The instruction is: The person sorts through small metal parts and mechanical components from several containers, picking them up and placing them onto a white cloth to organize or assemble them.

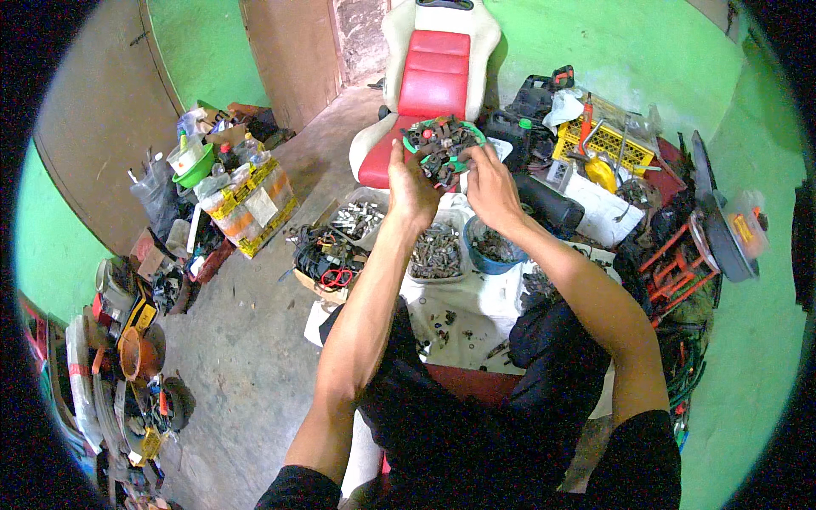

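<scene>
My left hand (411, 189) and my right hand (493, 189) hold a green-rimmed container (478, 134) from both sides, lifted in front of the chair seat. Dark, mostly black and brown small parts (442, 144) are heaped in it, with a few red bits. Some fingers are hidden behind the container. Below my hands stand a clear tub of small metal hardware (439, 276) and a blue bowl (495, 265) with more small parts. Left of them is a tub of shiny metal pieces (357, 219). A white sheet (489, 310) with scattered small parts lies nearer my knees.
A red and cream car seat (434, 72) stands ahead. Black cables with red-handled scissors (338, 278) lie left of the tubs. A taped carton (255, 204) and clutter line the left. On the right are a yellow crate (599, 146), a black case (552, 206) and a red metal frame (680, 268).
</scene>
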Demonstrator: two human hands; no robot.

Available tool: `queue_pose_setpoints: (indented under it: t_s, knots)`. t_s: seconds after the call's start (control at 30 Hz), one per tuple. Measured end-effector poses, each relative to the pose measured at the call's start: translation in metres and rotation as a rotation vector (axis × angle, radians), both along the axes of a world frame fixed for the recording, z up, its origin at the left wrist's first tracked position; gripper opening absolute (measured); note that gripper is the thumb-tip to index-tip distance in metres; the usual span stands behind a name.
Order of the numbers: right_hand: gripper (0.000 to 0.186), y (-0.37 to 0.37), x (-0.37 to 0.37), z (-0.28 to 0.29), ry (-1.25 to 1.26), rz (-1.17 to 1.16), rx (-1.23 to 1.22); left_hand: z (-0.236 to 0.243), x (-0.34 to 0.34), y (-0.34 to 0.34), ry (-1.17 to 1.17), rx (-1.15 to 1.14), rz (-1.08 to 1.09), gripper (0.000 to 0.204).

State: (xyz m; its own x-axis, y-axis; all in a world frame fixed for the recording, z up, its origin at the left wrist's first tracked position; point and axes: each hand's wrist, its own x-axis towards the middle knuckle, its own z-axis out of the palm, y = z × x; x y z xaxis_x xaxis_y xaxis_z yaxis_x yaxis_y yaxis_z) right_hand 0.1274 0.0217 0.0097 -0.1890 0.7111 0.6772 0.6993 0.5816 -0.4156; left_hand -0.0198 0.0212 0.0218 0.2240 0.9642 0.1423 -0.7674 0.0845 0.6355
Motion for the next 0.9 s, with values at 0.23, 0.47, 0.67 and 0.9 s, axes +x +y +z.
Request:
queue_pose_setpoints:
  t_s: [0.23, 0.47, 0.67, 0.9]
  knots:
    - [0.029, -0.034, 0.010, 0.030, -0.074, 0.258, 0.070, 0.011, 0.009, -0.016, -0.075, 0.084, -0.102, 0.075]
    - [0.017, -0.015, 0.016, 0.026, 0.077, 0.214, 0.173, 0.007, 0.017, -0.017, -0.166, -0.047, -0.144, 0.065]
    - [0.014, -0.011, 0.020, 0.023, 0.230, 0.177, -0.044, -0.003, 0.018, -0.006, -0.180, -0.129, -0.110, 0.056]
    - [0.015, -0.020, 0.012, 0.030, 0.453, 0.286, -0.287, -0.002, 0.020, -0.012, -0.157, -0.098, -0.146, 0.057]
